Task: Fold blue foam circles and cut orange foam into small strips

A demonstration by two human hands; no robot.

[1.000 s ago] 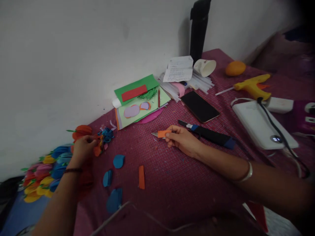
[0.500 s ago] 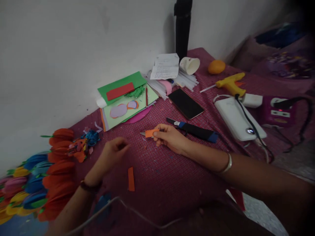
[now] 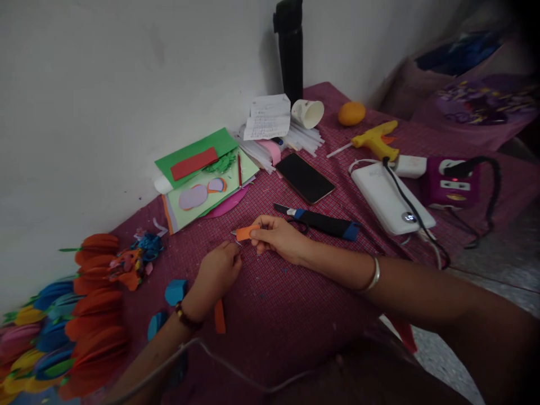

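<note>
Since the earlier frames, the person's left hand (image 3: 217, 273) has crossed from the scraps (image 3: 129, 267) at the left of the frame to just beside the right hand (image 3: 278, 239), near the centre. Largest is the bench (image 3: 291, 304), under a dark red checked cloth and filling much of the lower middle. Round folded paper ornaments (image 3: 97, 315) crowd the lower left, the orange ones nearest the scraps. Coloured sheets (image 3: 236, 211) lie stacked above centre, a black phone (image 3: 306, 177) to their right. A cutter (image 3: 324, 223) with a dark, blue-ended handle lies right of centre, close to the right hand. Blue paper pieces (image 3: 176, 292) sit by the left wrist, and an orange strip (image 3: 220, 316) lies flat below the left hand. Smallest is the orange piece (image 3: 244, 233) at mid-frame, pinched between the right thumb and fingers; a grey pointed tip (image 3: 233, 232) pokes out past it. The left fingers are curled inward, and whether they grip anything cannot be told. The piece should be very light, thin and easily creased, with little slip; a gentle pinch at one end or along an edge would suit it.
</note>
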